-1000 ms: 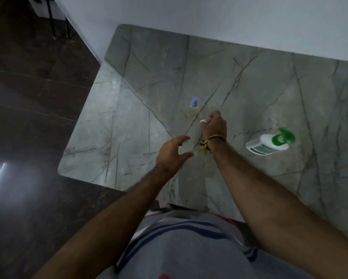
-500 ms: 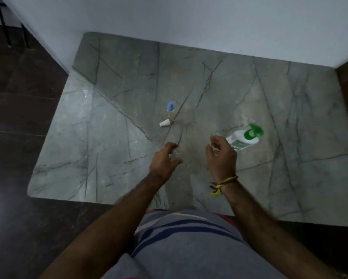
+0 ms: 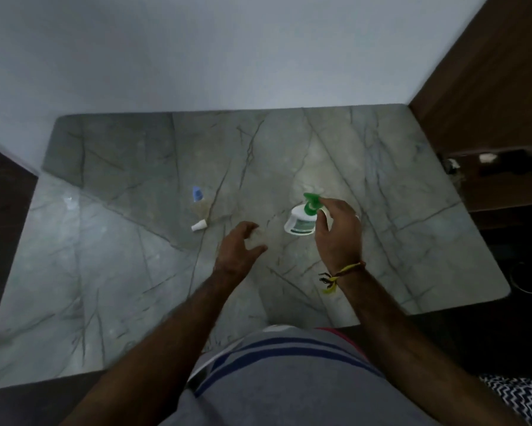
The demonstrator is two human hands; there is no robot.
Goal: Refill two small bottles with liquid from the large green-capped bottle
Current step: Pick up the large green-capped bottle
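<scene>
Right hand [image 3: 338,232] spread at the green-capped bottle [image 3: 301,219] — left hand [image 3: 238,249] loosely curled round a small clear bottle [image 3: 257,238].
Likely rigid, smooth plastic — grasp the body, not the cap.

Right hand [image 3: 338,232] reaches the green-capped bottle [image 3: 301,218]; left hand [image 3: 238,252] holds a small clear bottle [image 3: 257,236].

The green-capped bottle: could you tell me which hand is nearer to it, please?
Right. The right hand is at the green-capped bottle, fingers by its cap; the left hand hovers apart, to its left.
</scene>
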